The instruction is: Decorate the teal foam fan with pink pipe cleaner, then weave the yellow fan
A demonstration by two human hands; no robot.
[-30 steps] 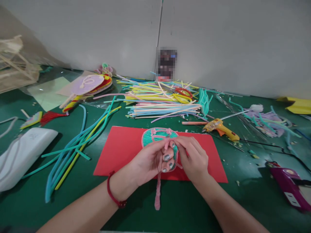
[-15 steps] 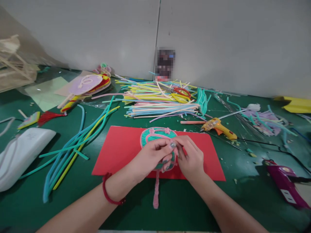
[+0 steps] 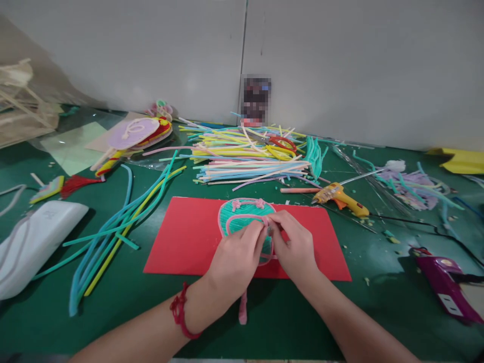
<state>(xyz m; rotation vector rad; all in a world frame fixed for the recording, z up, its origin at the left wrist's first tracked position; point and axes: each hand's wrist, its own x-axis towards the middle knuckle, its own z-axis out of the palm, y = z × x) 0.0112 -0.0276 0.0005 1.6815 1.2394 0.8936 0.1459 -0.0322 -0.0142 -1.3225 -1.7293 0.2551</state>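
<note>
Sprawling across the left of the green table [image 3: 272, 327], the loose fuzzy stems [image 3: 120, 224] lie near the left forearm, so a wide sweep of that arm could drag them out of place. The left hand [image 3: 236, 252] is narrowed to a pinch on a pink stem [image 3: 244, 217], which arches over the teal fan [image 3: 246, 208]; the right hand [image 3: 297, 242] has its fingertips drawn together at the same end, though the exact grip is hidden. The fan lies on a red card [image 3: 181, 242] beneath both hands, and a hard pull or twist there might kink the stem or, if it is attached, loosen it; a heavy wrist could also shift the fan on the card. Further right, the glue gun [image 3: 346, 199] lies with its nozzle towards the right hand; if hot, it could burn fingers that stray outward. As for containers, the clear plastic film [image 3: 91, 115] at the far left may be a bag, but I cannot tell whether it holds anything; at the right, lilac scraps [image 3: 414, 189] lie heaped near more transparent plastic [image 3: 353, 166], inside or merely beside it, I cannot tell.
</note>
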